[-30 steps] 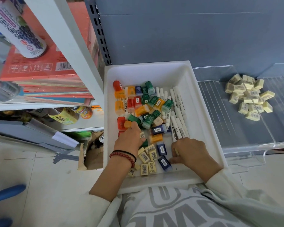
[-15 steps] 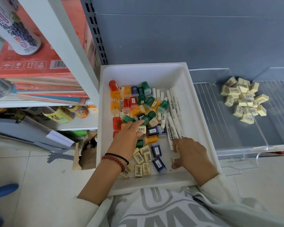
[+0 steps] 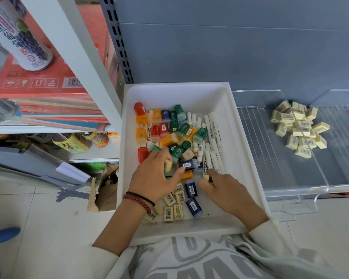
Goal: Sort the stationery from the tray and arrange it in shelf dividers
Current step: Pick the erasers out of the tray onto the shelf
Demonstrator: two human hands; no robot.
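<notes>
A white tray (image 3: 238, 150) rests on my lap and holds coloured sharpeners (image 3: 181, 129), white markers (image 3: 214, 137) and cream erasers (image 3: 173, 206). My left hand (image 3: 153, 178) reaches into the middle of the tray and pinches a cream eraser (image 3: 168, 165) between its fingers. My right hand (image 3: 224, 188) lies to its right with a small cream eraser (image 3: 206, 177) pinched at its fingertips. A pile of cream erasers (image 3: 299, 127) lies on the clear shelf divider (image 3: 318, 172) to the right.
A white shelf post (image 3: 85, 63) stands left of the tray, with stacked red books (image 3: 48, 85) and a drink can (image 3: 18, 35) behind it. A torn cardboard box (image 3: 104, 190) sits on the tiled floor at the left. The grey back panel (image 3: 230, 47) rises behind.
Both hands have shifted slightly up the tray. My left hand's fingers have closed around a cream eraser, and my right hand has an eraser at its fingertips.
</notes>
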